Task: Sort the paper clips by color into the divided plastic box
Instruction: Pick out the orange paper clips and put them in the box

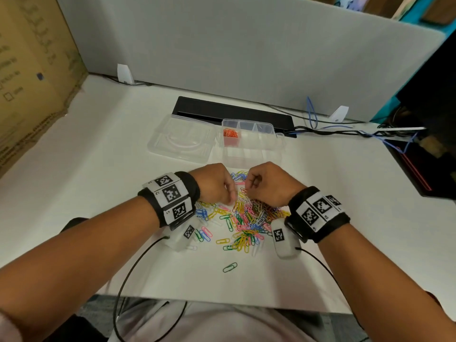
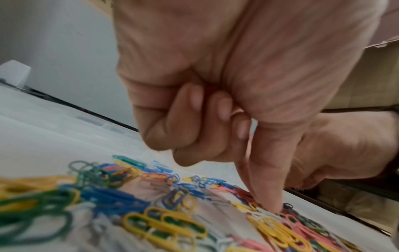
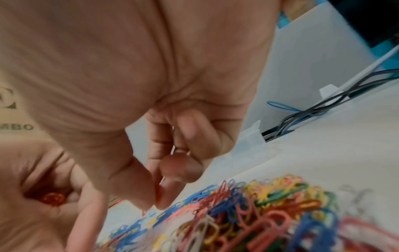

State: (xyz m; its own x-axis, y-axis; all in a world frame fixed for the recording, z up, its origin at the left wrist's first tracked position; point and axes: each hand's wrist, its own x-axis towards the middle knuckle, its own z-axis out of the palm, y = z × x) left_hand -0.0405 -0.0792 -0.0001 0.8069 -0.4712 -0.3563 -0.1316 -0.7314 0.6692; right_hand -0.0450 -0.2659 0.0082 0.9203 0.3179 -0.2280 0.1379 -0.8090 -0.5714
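A heap of mixed-colour paper clips point(image 1: 246, 218) point(image 2: 151, 213) point(image 3: 259, 213) lies on the white table between my hands. My left hand point(image 1: 228, 193) point(image 2: 215, 119) is curled round a few red clips point(image 3: 51, 198) in its palm. Its index fingertip point(image 2: 272, 206) presses on the heap. My right hand point(image 1: 246, 190) point(image 3: 154, 202) hovers over the far side of the heap, thumb and forefinger pinching what looks like a red clip. The clear divided box point(image 1: 256, 146) stands behind, with red clips point(image 1: 230, 134) in its back left compartment.
The box's open lid point(image 1: 180, 139) lies flat to its left. One green clip point(image 1: 230, 267) lies alone near the table's front edge. A cardboard box point(image 1: 32, 82) stands at the left, a black strip point(image 1: 232, 112) and cables point(image 1: 345, 129) at the back.
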